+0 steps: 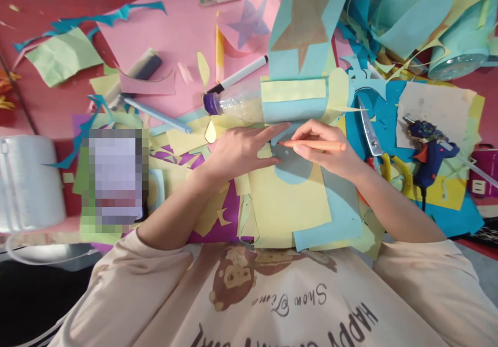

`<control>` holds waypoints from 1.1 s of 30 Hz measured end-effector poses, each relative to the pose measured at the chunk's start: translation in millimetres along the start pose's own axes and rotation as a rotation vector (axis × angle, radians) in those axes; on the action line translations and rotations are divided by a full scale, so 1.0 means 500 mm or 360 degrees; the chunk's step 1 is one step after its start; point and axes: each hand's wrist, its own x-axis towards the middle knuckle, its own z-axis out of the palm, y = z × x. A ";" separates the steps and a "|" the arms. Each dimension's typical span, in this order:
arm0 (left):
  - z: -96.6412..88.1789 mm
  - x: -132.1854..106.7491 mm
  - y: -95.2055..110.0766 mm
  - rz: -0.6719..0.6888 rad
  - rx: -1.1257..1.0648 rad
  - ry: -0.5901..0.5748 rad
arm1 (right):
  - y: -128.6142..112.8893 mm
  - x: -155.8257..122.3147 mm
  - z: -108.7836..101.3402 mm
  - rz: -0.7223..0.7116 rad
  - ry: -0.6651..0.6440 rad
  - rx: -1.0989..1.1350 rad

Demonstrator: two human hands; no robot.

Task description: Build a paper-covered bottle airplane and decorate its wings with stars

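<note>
Beyond your left hand [240,151], fingers spread, lies a purple-capped clear plastic bottle [241,104], contents unclear; your right hand [342,158] pinches an orange pen [324,144].

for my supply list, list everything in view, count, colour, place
paper: many, mixed colours, throughout
stars: two, brown and purplish, top
bottle: one, clear, purple cap, centre
pen: one, orange, centre
second pen: one, light blue, left
markers: at least two, whitish, top
scissors: at least one, yellow handle, right
glue gun: one, blue, right
container: one, teal, top right
box: one, magenta, right edge
case: one, white, left edge
blurred device: one, colour unclear, left
table: one, red, underneath
shirt: one, cream, bottom
left hand: one, bare, on paper
right hand: one, bare, holding pen
</note>
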 end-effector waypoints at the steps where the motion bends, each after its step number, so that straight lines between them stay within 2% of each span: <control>1: -0.001 0.000 0.001 -0.0004 -0.0002 -0.0007 | -0.002 0.001 0.001 0.0007 -0.0007 -0.0019; 7: -0.002 0.001 0.001 -0.0028 -0.0025 -0.0050 | -0.005 0.006 0.005 0.0043 -0.0070 -0.0103; 13: -0.002 0.000 0.001 -0.0019 -0.0024 -0.0017 | -0.004 0.008 0.011 0.0053 -0.0086 -0.0150; 20: -0.002 0.000 0.003 0.0001 -0.0068 0.0010 | -0.010 0.007 0.010 0.0154 -0.0158 -0.0053; 33: 0.004 -0.004 -0.002 0.0011 -0.0046 0.0049 | -0.010 0.001 0.008 0.0116 -0.0077 -0.0167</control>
